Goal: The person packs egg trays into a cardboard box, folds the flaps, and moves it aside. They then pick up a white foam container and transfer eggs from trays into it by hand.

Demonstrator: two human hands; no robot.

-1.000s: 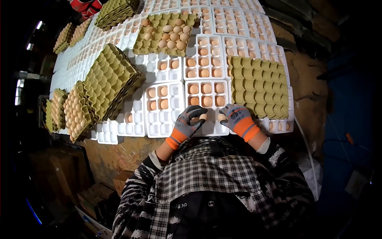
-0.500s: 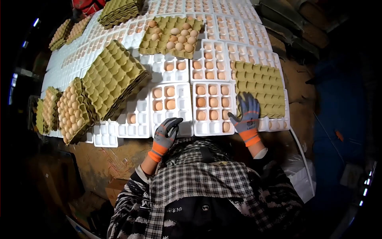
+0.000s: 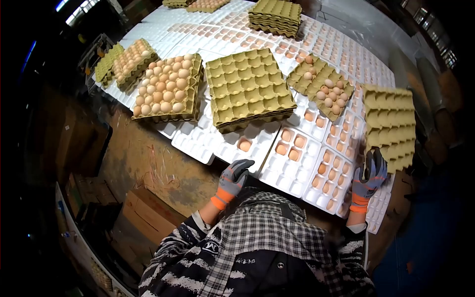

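My right hand (image 3: pixel 369 177), in a grey glove with an orange cuff, grips the lower left edge of an empty olive egg tray (image 3: pixel 390 126) at the right of the table. Part of the fingers is hidden at the tray's edge. Beside it, a white foam tray (image 3: pixel 330 183) holds brown eggs. My left hand (image 3: pixel 234 176), gloved alike, hovers at the table's near edge with loosely bent fingers and nothing in them. Close to it are a white tray with one egg (image 3: pixel 244 144) and another white tray (image 3: pixel 292 158) with several eggs in its left cells.
A stack of empty egg trays (image 3: pixel 250 89) lies mid-table. To its left, a stack is topped with eggs (image 3: pixel 166 89); to its right is a partly filled tray (image 3: pixel 316 86). More empty trays (image 3: pixel 275 17) stand farther back. Cardboard boxes (image 3: pixel 148 213) lie on the floor at left.
The view has turned left, so the table appears farther right. My right hand has gone from lying spread on the empty egg tray to gripping its edge. My left hand still holds nothing.
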